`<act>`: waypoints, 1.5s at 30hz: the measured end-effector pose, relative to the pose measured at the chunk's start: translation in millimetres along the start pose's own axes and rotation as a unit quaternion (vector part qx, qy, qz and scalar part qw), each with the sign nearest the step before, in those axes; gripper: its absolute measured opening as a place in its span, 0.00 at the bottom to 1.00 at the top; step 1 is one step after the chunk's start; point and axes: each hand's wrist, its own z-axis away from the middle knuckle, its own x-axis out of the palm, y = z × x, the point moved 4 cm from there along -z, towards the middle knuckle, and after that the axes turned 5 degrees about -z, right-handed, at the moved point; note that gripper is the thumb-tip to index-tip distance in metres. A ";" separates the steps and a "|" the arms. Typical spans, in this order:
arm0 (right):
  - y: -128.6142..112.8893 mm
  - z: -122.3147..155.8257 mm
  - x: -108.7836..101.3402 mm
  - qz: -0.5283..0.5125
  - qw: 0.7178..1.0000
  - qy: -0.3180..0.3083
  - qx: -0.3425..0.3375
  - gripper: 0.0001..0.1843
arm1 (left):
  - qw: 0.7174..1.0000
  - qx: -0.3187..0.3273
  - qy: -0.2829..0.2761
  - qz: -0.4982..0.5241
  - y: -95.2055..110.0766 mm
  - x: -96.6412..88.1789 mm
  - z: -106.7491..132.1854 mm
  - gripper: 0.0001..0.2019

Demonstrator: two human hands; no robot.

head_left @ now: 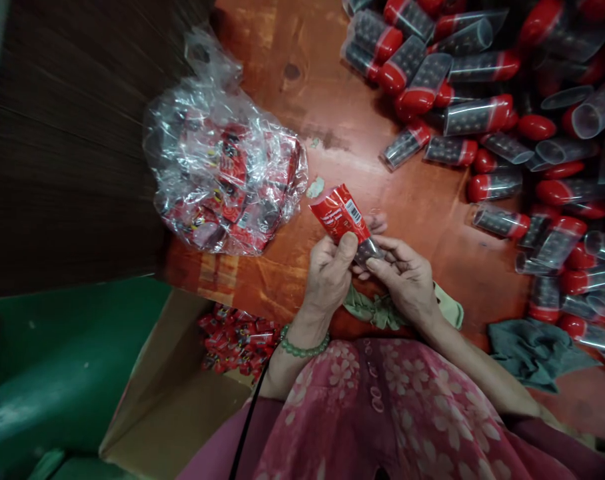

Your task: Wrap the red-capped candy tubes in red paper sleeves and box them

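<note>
Over the wooden table, both hands meet on a see-through tube (368, 252) with dark, bead-like contents. A red printed sleeve (336, 217) with a barcode covers its upper part, tilted up to the left. My left hand (327, 272), with a green bead bracelet at the wrist, is closed around the sleeve, thumb on top. Closed on the bare lower end of the tube is my right hand (406, 272), thumb and fingers pinching it. The tube's far end is hidden inside the sleeve.
A clear plastic bag (222, 167) of red printed packs lies left on the table (307, 93). Several red-capped tubes (477, 117) are heaped at right. A light green cloth (372, 308) and a dark cloth (537, 350) lie near the front edge. Below left stands a cardboard box (152, 393) holding red packs.
</note>
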 end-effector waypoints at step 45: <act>-10.8 6.7 16.7 0.205 0.976 -0.028 -0.073 0.16 | 0.999 -0.006 -0.029 0.018 18.3 -18.9 3.4 0.15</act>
